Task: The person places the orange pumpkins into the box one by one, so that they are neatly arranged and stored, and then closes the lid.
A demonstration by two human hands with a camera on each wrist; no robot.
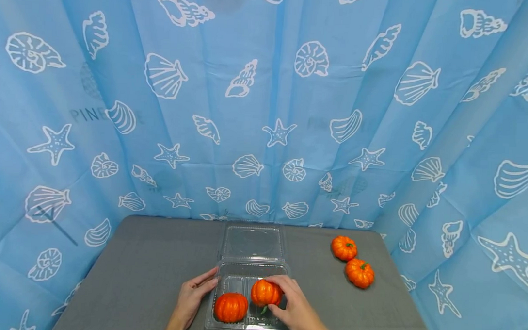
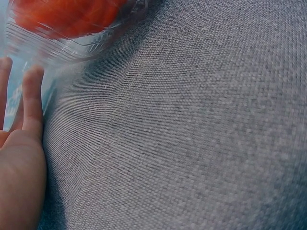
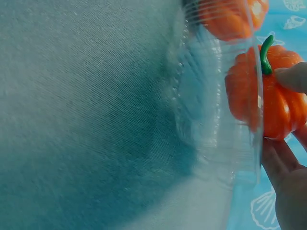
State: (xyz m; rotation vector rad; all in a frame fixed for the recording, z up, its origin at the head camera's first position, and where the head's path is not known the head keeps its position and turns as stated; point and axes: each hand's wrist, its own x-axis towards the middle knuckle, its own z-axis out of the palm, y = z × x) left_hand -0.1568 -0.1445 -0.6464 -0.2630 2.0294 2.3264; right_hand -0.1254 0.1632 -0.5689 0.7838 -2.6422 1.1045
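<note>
Of the hands [image 1: 297, 307], the right grips a pumpkin [image 1: 266, 292] at the container [image 1: 252, 268]

Blue curtain [image 1: 278, 20] hanging in folds behind and at both sides, white starfish [image 1: 279, 133], scallops [image 1: 165, 76] and spiral shells [image 1: 312, 59] printed across it, faint lettering [image 1: 87, 115] beginning PINE at left, grey table [image 1: 156, 258] with woven surface and rounded far corners.

Bare, slender-fingered left hand [image 1: 192, 297] showed lower left of centre | bare right hand [image 1: 295, 304], lower right of centre | wrists [image 1: 178, 322] were bare
</note>
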